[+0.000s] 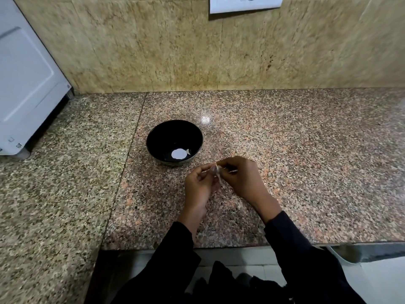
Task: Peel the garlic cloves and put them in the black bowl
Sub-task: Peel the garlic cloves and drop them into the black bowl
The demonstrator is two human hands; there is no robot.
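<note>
Right, both hands meet just above the granite worktop [306, 172]: left hand [198, 185] and right hand [241, 176] pinch one garlic clove [215, 170] between fingertips, papery skin trailing. At 11 o'clock, nearby, the black bowl [153, 139] holds one peeled clove [188, 151].

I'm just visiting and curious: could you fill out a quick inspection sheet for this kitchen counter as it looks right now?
Surface: speckled granite counter, seam running left of the bowl.
Job's things: black bowl upright, one small pale piece inside beside a bright round reflection; garlic clove held between both hands, skin partly loose.
Clutter: nothing seen.
Hands: left hand and right hand both pinch the clove, just in front of the bowl.
Cables: nothing seen.
Surroundings: white appliance at left, tan stone wall, white switch plate above.
</note>
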